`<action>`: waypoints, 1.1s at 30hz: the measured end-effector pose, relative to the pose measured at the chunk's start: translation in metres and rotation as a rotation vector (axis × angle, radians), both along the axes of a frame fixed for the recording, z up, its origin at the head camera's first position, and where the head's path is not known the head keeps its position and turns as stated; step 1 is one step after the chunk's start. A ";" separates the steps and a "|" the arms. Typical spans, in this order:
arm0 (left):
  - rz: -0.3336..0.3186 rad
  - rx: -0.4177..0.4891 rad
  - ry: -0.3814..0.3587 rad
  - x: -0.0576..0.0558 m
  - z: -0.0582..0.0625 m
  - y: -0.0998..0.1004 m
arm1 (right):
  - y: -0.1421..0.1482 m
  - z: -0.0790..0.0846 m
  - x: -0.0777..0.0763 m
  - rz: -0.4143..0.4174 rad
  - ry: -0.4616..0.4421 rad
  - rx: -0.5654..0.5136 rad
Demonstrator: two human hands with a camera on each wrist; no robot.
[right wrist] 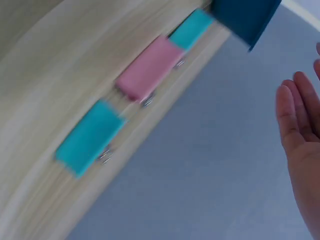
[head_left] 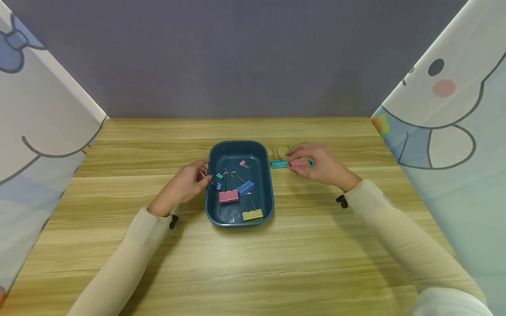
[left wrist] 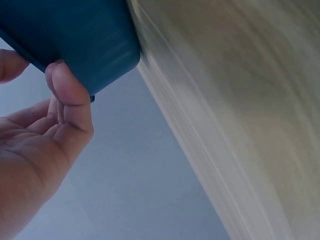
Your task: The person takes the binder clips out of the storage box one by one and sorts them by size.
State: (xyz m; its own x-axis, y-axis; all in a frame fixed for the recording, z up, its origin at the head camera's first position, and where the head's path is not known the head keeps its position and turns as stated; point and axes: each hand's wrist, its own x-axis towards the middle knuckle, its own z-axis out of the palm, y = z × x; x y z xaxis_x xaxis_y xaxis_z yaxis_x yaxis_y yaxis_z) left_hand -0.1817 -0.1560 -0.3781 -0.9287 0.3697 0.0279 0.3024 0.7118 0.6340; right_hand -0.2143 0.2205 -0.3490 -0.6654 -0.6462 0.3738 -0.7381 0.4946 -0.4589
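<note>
Now, left hand point(head_left: 184, 183) pinches blue tray point(head_left: 258, 175); right hand point(head_left: 322, 165), loosely spread, hovers by pink clip point(right wrist: 150, 68).

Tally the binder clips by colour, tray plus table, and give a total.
Pink clips: 3 (2 in the tray, 1 on the table)
Teal clips: 3 (1 in the tray, 2 on the table)
Blue clips: 2 (both in the tray)
Yellow clip: 1 (in the tray)
Total: 9

Screened tabletop nook | wood-grain table point(head_left: 296, 263) | cartoon-print panels point(head_left: 454, 109) | grey backdrop point(head_left: 237, 57)
</note>
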 end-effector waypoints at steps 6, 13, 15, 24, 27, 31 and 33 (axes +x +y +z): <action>-0.015 0.018 0.018 -0.001 -0.001 0.002 | -0.015 0.001 0.005 0.037 -0.058 0.063; -0.008 0.016 0.018 -0.002 -0.002 0.003 | -0.025 -0.002 0.009 0.088 -0.078 0.037; -0.012 0.018 0.018 -0.002 -0.002 0.004 | -0.029 -0.004 0.009 0.097 -0.078 0.039; -0.018 0.021 0.023 -0.003 -0.002 0.005 | -0.050 -0.009 0.009 0.146 -0.054 0.060; -0.018 0.020 0.020 -0.003 -0.001 0.005 | -0.058 -0.009 0.009 0.178 -0.070 0.044; -0.015 0.019 0.015 -0.002 -0.001 0.006 | -0.070 -0.010 0.007 0.231 -0.065 0.030; -0.014 0.021 0.014 -0.002 -0.001 0.007 | -0.075 -0.012 0.007 0.244 -0.056 0.037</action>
